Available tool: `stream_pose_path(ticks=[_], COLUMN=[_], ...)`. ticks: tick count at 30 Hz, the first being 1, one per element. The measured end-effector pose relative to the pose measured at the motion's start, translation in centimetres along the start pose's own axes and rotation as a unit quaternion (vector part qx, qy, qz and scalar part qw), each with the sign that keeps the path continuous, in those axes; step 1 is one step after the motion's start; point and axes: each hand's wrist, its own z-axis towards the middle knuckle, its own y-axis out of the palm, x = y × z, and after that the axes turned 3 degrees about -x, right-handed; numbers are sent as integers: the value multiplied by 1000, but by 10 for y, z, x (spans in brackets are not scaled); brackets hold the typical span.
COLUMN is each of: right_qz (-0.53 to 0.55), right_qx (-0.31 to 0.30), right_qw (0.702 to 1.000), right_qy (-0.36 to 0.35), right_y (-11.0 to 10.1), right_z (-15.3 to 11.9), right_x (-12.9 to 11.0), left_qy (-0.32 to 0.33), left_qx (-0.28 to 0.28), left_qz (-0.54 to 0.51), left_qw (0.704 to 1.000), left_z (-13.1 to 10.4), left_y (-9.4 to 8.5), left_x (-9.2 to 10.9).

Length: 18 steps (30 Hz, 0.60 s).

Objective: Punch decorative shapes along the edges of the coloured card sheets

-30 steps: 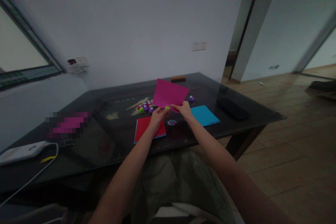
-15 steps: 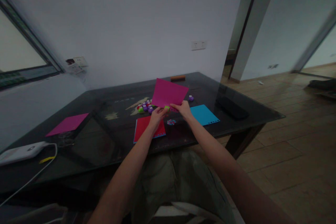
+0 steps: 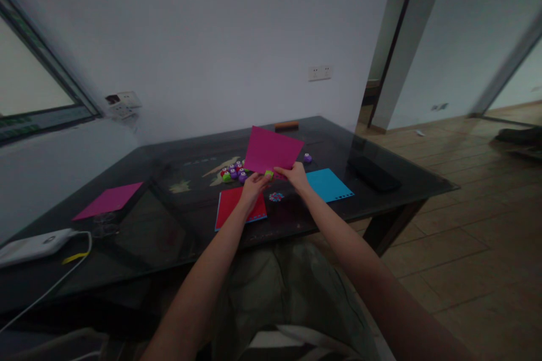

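Note:
A magenta sheet (image 3: 273, 149) is held up above the table by its lower edge. My right hand (image 3: 296, 176) pinches that edge, thumb on the near face. My left hand (image 3: 255, 185) is closed on a small green piece (image 3: 269, 174) at the same edge. Beneath and to the left lies a red sheet (image 3: 231, 206) with a blue edge showing; a blue sheet (image 3: 329, 185) with a row of holes lies to the right. Between them is a little pile of colourful bits (image 3: 276, 197). Purple, green and red pieces (image 3: 232, 172) cluster behind my left hand.
Another magenta sheet (image 3: 108, 201) lies at the left of the dark table (image 3: 161, 163). Near it are a white power strip (image 3: 36, 245) and its cable. A black case (image 3: 373, 174) sits right, a purple piece (image 3: 307, 158) behind the blue sheet, a brown block (image 3: 287, 126) at the back.

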Motion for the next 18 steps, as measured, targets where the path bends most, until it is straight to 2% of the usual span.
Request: stream_pose_path(ticks=[18], right_qz=[-5], right_qx=[-2], right_qw=[1000], right_qy=[-5], right_y=[0], right_z=[0], right_x=[-1], left_qy=[4], left_qx=[-7], left_qz=[4], left_qw=[1000], left_z=[2], left_y=[-3], left_x=[-3])
